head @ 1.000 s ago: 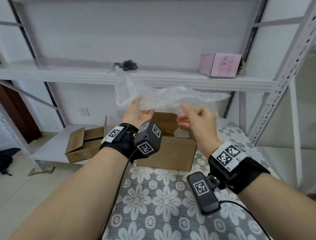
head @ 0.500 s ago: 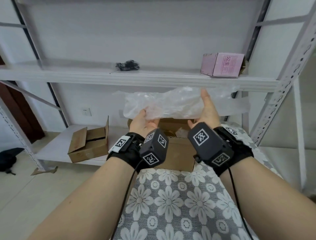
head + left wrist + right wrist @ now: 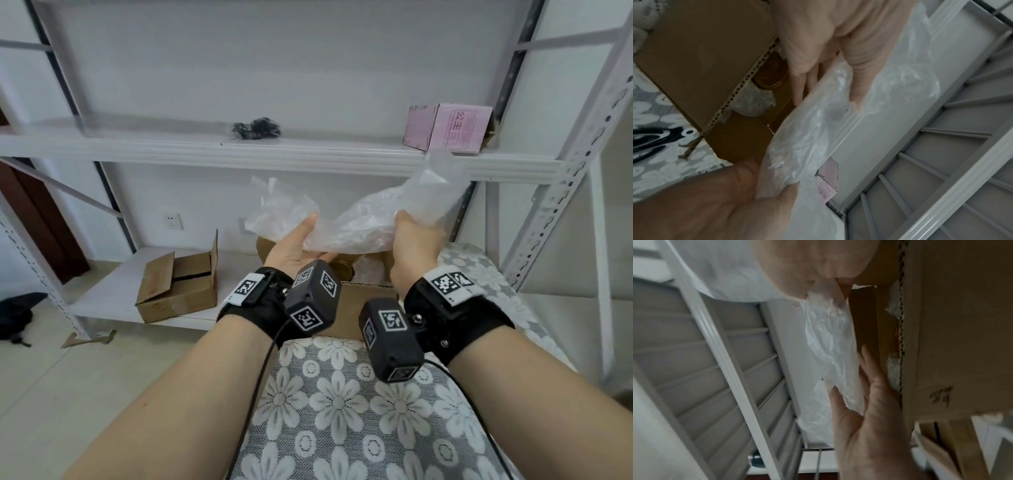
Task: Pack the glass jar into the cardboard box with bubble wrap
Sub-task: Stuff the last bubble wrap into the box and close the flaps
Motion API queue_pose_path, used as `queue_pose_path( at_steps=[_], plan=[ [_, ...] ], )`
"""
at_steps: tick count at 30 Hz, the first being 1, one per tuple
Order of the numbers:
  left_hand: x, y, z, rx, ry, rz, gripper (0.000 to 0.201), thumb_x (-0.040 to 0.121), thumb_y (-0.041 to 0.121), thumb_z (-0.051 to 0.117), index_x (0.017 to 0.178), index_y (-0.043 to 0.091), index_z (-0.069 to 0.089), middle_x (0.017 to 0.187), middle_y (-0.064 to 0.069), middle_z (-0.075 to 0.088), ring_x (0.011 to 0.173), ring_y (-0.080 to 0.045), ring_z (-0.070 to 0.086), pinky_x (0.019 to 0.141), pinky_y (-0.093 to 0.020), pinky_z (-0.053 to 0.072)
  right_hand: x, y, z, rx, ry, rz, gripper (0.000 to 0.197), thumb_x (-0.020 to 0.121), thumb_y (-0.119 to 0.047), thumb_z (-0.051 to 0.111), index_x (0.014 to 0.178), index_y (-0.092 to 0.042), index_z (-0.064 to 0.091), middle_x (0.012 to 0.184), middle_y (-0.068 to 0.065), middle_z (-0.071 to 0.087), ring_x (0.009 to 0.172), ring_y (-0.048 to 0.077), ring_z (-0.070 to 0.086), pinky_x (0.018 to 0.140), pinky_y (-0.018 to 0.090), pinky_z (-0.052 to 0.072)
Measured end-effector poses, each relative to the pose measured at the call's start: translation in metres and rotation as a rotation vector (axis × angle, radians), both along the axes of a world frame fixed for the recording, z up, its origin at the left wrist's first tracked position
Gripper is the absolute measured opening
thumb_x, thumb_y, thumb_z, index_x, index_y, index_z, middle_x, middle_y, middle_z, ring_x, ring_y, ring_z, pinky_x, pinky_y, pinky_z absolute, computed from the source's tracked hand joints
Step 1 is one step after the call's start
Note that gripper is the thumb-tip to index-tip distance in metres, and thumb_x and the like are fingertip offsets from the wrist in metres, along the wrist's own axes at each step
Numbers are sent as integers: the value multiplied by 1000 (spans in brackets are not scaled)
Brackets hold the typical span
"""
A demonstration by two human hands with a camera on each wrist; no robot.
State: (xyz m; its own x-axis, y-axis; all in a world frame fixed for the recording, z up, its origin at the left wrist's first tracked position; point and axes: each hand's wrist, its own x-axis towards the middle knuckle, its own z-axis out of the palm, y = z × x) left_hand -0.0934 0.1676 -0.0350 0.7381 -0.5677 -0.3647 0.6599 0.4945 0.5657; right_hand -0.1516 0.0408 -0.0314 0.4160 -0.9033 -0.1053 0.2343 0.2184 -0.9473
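Observation:
A crumpled sheet of clear bubble wrap [image 3: 359,222] hangs in the air above the open cardboard box [image 3: 352,308] on the flowered table. My left hand [image 3: 301,240] pinches its left part, thumb on top and fingers beneath [image 3: 801,81]. My right hand [image 3: 407,236] grips the right part, and that end sticks up past the shelf edge. Inside the box I see the glass jar's gold lid [image 3: 770,76] with another wad of bubble wrap [image 3: 754,100] beside it. The jar's body is hidden by the box wall.
The box stands at the far end of a table with a grey floral cloth [image 3: 342,411]. Behind it is a metal rack with a pink box [image 3: 448,128] and a black item [image 3: 257,127] on the upper shelf. A second cardboard box [image 3: 181,284] lies on the low shelf to the left.
The wrap was spread wide and is now gathered into a narrower bundle. My right hand turned from lying flat under it to gripping it, and its right end now points up.

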Motion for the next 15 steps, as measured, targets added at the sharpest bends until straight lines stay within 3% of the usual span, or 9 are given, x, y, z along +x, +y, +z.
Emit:
queue_pose_path(
  at_steps=[1, 2, 4, 6, 9, 11, 12, 14, 15],
  plan=[
    [2, -1, -2, 94, -6, 36, 17, 88, 10, 66, 90, -1, 53, 85, -30, 62, 78, -38, 63, 59, -42, 60, 1, 0, -2, -96, 35, 2, 51, 90, -10, 53, 138, -14, 40, 123, 1, 56, 112, 21, 56, 99, 33, 46],
    [5, -2, -4, 146, -2, 89, 17, 88, 7, 67, 96, -1, 55, 90, -28, 63, 80, -36, 66, 55, -39, 60, 1, -1, -3, -180, 64, 5, 57, 91, -9, 51, 144, -17, 32, 131, 3, 52, 118, 23, 53, 103, 36, 44],
    [12, -4, -11, 149, -12, 192, 30, 86, 0, 66, 114, 1, 56, 106, -24, 66, 90, -35, 70, 71, -43, 61, -3, -2, -3, -319, 99, 31, 68, 92, -6, 48, 150, -26, 18, 146, 5, 41, 128, 22, 45, 109, 36, 39],
    [18, -5, -15, 173, -44, 260, 35, 86, -4, 63, 120, 2, 55, 117, -21, 65, 98, -34, 68, 82, -43, 58, -7, -4, -2, -468, 110, 72, 78, 91, 4, 45, 152, -32, 12, 151, 0, 32, 129, 13, 40, 107, 22, 33],
    [22, -5, -19, 190, -59, 287, 41, 88, -2, 62, 128, 5, 53, 124, -18, 61, 102, -32, 65, 82, -39, 58, -10, -6, -3, -666, 166, 135, 89, 85, 20, 37, 150, -37, 17, 140, -4, 32, 111, -3, 39, 81, -12, 28],
    [23, -4, -19, 172, -62, 283, 37, 89, -1, 61, 125, 4, 54, 121, -18, 62, 100, -32, 66, 81, -41, 58, -12, -6, -4, -773, 221, 157, 90, 81, 24, 34, 148, -35, 26, 146, -2, 26, 115, -4, 35, 73, -18, 20],
    [23, -3, -20, 165, -60, 286, 34, 90, -1, 60, 124, 2, 55, 117, -18, 63, 98, -31, 67, 80, -41, 59, -13, -6, -5, -819, 245, 165, 89, 80, 25, 33, 146, -34, 32, 151, -2, 23, 126, 0, 32, 82, -17, 16],
    [21, -1, -21, 149, -59, 301, 30, 90, -3, 59, 119, 1, 57, 111, -18, 66, 95, -31, 68, 75, -40, 59, -13, -6, -9, -884, 278, 167, 83, 79, 26, 33, 140, -29, 45, 155, -1, 19, 142, 9, 22, 105, 2, 9],
    [20, 0, -20, 144, -60, 313, 30, 89, -3, 59, 119, 1, 58, 112, -18, 66, 95, -31, 68, 73, -40, 60, -14, -6, -10, -922, 296, 166, 79, 79, 26, 33, 136, -25, 51, 156, -2, 19, 144, 11, 19, 109, 9, 7]
  ],
)
